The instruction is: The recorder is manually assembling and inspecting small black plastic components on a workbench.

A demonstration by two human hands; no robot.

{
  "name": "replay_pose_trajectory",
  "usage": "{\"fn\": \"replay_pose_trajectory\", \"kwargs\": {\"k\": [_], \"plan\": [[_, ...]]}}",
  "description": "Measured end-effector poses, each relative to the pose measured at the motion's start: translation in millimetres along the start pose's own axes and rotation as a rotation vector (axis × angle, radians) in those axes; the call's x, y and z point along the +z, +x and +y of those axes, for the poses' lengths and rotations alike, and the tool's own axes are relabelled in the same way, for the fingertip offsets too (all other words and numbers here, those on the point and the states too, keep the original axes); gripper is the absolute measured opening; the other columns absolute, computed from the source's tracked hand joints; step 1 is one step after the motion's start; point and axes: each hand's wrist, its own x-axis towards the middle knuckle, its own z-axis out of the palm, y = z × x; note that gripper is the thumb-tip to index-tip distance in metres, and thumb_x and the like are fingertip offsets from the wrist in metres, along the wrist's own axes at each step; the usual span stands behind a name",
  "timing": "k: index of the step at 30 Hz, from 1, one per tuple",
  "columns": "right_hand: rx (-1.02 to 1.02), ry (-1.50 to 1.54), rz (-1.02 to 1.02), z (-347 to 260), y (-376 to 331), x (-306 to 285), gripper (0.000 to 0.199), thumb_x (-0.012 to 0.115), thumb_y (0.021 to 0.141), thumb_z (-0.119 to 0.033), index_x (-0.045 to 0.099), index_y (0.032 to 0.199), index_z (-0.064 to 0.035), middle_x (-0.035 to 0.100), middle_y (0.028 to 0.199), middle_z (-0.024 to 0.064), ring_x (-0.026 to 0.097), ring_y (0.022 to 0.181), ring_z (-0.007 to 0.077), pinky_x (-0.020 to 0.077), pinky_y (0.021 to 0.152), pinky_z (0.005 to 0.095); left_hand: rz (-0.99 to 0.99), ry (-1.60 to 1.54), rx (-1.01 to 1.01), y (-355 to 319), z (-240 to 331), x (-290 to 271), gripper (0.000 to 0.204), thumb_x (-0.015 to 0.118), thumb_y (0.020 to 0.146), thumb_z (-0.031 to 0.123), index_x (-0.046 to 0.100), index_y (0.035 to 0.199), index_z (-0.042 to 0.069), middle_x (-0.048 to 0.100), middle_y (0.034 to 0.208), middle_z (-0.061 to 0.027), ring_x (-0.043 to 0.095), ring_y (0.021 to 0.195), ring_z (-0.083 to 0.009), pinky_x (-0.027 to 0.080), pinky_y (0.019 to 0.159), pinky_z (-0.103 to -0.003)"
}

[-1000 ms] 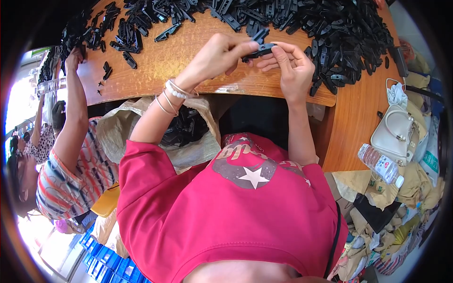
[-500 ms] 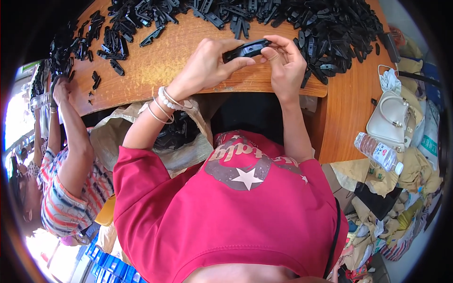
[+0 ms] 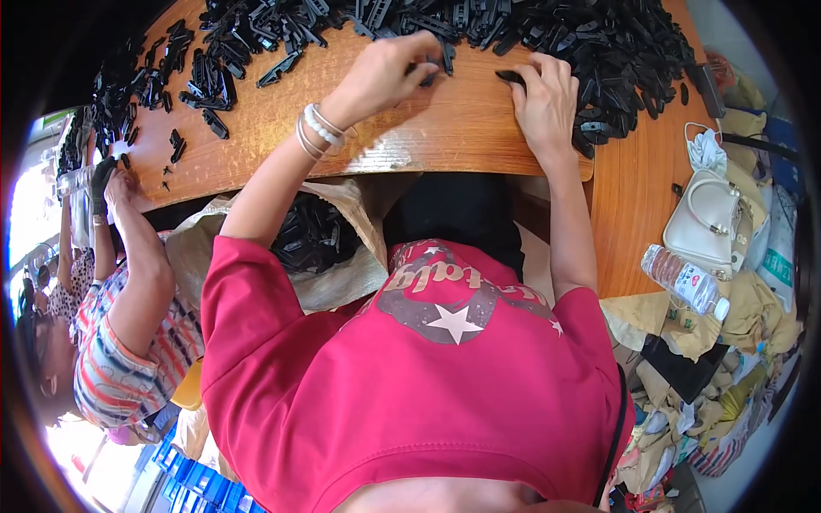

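A large heap of black plastic pieces (image 3: pixel 547 34) covers the far part of the wooden table (image 3: pixel 445 137). My left hand (image 3: pixel 380 75), with bead bracelets at the wrist, reaches to the near edge of the heap, its fingers curled around a black plastic piece (image 3: pixel 425 72). My right hand (image 3: pixel 545 101) lies low on the table a little to the right, its fingertips pinching a small black piece (image 3: pixel 510 77) at the heap's edge. The two hands are apart.
An open sack (image 3: pixel 318 238) of black pieces sits under the table's edge by my left arm. A person in a striped shirt (image 3: pixel 128 342) works at the left. At the right lie a white handbag (image 3: pixel 703 224), a water bottle (image 3: pixel 686 280) and a face mask (image 3: pixel 706 150).
Both hands held one black piece together just above the table. They have since parted and reached forward to the edge of the heap, each at its own piece.
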Motion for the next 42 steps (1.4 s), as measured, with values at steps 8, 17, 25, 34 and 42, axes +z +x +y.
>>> {"fn": "replay_pose_trajectory", "kwargs": {"k": [8, 17, 25, 34, 42], "plan": [[0.252, 0.649, 0.106, -19, -4, -5, 0.029, 0.059, 0.085, -0.005, 0.058, 0.114, -0.0025, 0.058, 0.076, 0.0088, 0.055, 0.061, 0.0122, 0.0450, 0.055, 0.0232, -0.219, 0.297, -0.036, -9, 1, 5, 0.022, 0.066, 0.081, 0.024, 0.060, 0.088, 0.004, 0.061, 0.074, -0.0105, 0.061, 0.067, -0.0304, 0.048, 0.058, -0.037], [0.453, 1.453, -0.083, -55, -7, -34, 0.024, 0.057, 0.088, -0.004, 0.059, 0.109, 0.0070, 0.066, 0.079, 0.0157, 0.063, 0.061, 0.0143, 0.0501, 0.051, 0.0217, -0.079, -0.674, -0.566, -15, 47, -26, 0.034, 0.057, 0.089, 0.019, 0.057, 0.117, -0.001, 0.068, 0.080, -0.0060, 0.053, 0.053, -0.0043, 0.043, 0.048, -0.018], [0.417, 1.401, 0.058, -69, -8, -31, 0.021, 0.059, 0.084, 0.002, 0.059, 0.105, 0.0076, 0.066, 0.078, 0.0146, 0.065, 0.065, 0.0168, 0.0546, 0.059, 0.0246, -0.028, -0.048, -0.150, -20, 86, -22, 0.034, 0.068, 0.081, 0.020, 0.061, 0.109, 0.001, 0.061, 0.069, -0.0144, 0.049, 0.046, -0.0137, 0.041, 0.046, -0.028], [0.376, 1.296, 0.030, -72, -14, -33, 0.029, 0.068, 0.077, 0.002, 0.058, 0.105, 0.0045, 0.062, 0.088, 0.0088, 0.062, 0.077, 0.0115, 0.0500, 0.071, 0.0207, -0.036, -0.017, -0.126, -37, 89, -30, 0.030, 0.067, 0.080, 0.018, 0.062, 0.104, 0.000, 0.062, 0.075, -0.0180, 0.056, 0.052, -0.0238, 0.045, 0.051, -0.030], [0.273, 1.597, -0.010, -82, 6, -30, 0.022, 0.055, 0.089, -0.008, 0.060, 0.106, 0.0058, 0.066, 0.096, 0.0154, 0.063, 0.075, 0.0147, 0.0459, 0.061, 0.0206, -0.285, -0.307, -0.380, -91, 111, -124, 0.038, 0.075, 0.074, 0.025, 0.065, 0.098, -0.002, 0.066, 0.077, -0.0119, 0.062, 0.065, -0.0157, 0.048, 0.062, -0.028]]}}
